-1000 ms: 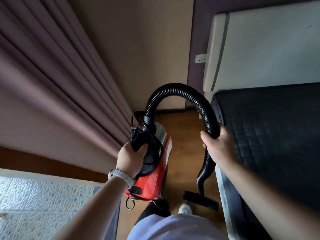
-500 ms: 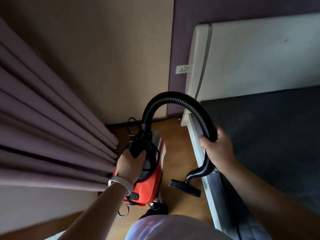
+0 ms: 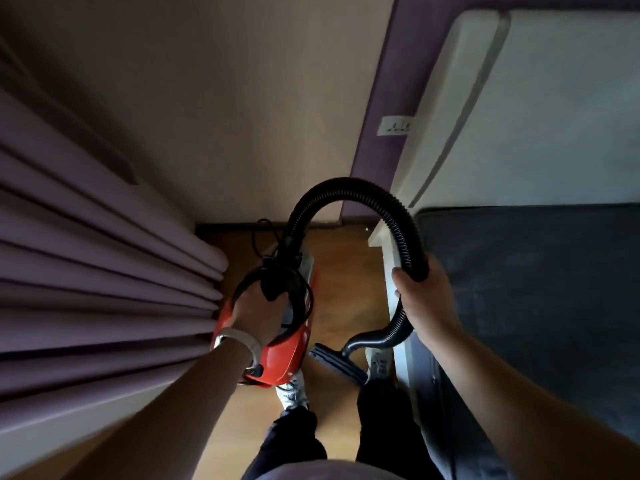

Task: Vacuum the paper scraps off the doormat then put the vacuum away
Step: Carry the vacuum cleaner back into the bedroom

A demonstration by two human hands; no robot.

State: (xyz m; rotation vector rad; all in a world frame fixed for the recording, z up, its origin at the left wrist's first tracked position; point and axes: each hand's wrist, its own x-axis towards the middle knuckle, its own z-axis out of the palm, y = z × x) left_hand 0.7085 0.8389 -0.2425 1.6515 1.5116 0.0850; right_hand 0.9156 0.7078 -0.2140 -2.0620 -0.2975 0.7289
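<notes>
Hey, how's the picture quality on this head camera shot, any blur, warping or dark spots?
Head view: dim overall, brightest on the white headboard; wide-angle warping fans out the curtain folds, which look motion-smeared; the left hand on the red vacuum and the right hand on the black hose are fairly sharp; the dark mattress loses detail.

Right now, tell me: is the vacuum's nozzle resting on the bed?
No, the nozzle hangs low over the wooden floor, beside the bed.

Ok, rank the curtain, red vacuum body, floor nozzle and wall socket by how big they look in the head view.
1. Curtain, largest by far.
2. Red vacuum body.
3. Floor nozzle.
4. Wall socket, though it sits farther from the camera, so its true size is unsure.
</notes>
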